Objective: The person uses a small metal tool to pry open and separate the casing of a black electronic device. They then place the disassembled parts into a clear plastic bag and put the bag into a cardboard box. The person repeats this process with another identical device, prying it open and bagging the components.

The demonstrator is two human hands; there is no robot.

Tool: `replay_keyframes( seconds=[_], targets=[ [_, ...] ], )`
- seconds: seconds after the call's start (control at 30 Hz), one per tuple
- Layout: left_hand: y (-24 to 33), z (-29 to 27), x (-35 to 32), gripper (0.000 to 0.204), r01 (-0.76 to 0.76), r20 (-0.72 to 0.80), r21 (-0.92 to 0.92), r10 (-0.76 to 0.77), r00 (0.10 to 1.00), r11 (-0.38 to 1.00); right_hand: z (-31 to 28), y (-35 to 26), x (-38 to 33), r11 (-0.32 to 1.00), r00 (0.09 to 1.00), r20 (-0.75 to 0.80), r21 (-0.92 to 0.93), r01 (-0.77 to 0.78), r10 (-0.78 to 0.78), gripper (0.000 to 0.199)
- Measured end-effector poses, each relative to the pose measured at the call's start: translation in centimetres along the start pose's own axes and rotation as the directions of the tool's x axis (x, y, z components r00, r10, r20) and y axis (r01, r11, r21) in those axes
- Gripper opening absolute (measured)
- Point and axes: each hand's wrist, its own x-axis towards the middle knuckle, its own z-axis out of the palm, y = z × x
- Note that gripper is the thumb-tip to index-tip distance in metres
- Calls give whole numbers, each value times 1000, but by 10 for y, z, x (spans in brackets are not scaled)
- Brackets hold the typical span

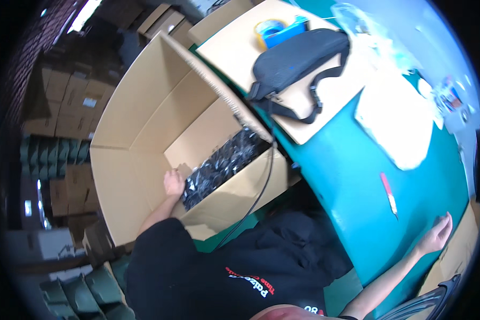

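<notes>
My left hand (174, 183) reaches down into a large open cardboard box (124, 176) on my left, its fingers in among a heap of small dark shiny packets (224, 165); whether it grips any is hidden. My right hand (438, 233) rests flat and spread on the teal table (352, 181), near its lower right edge, holding nothing. A red and white pen-like tool (388, 194) lies on the table a little left of that hand.
A flat cardboard sheet (240, 50) carries a dark waist bag (298, 58) and a blue tape dispenser (274, 31). White papers (397, 122) and clear bags lie beyond. Stacked cartons (69, 101) stand at the left. A black cable (261, 192) hangs over the box's edge.
</notes>
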Motion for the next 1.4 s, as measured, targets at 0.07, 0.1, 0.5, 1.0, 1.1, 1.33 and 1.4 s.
replay_keyframes(
  seconds=[0.07, 0.1, 0.5, 1.0, 1.1, 1.33, 1.4],
  targets=[
    [7, -28, 32, 32, -99, -160, -282, 54, 986, 954, -23, -1, 22, 926, 957, -91, -295, 237, -275, 21],
    [45, -43, 44, 26, -17, -94, -524, -38, 995, 852, -39, -11, 35, 929, 954, -179, -328, 172, -240, 19],
    [310, -283, -40, 11, -799, -714, -546, 639, 285, -254, -93, 3, 50, 884, 954, -234, -464, 60, -188, 44],
    [608, -270, -143, 25, -869, -327, -299, 898, -295, -395, -43, -27, 16, 906, 931, 222, -249, 343, -291, 74],
    [612, -266, -139, 20, -858, -288, -312, 902, -323, -407, -36, -40, 13, 814, 832, 365, -258, 521, -417, 83],
    [632, -294, -122, 7, -641, -396, -719, 917, 58, -270, -40, -49, 16, 844, 774, 374, 45, 535, -511, 78],
    [652, -302, -127, 12, -681, -498, -650, 866, 46, -337, -37, -51, 20, 845, 799, 349, -37, 534, -490, 74]
  ],
)
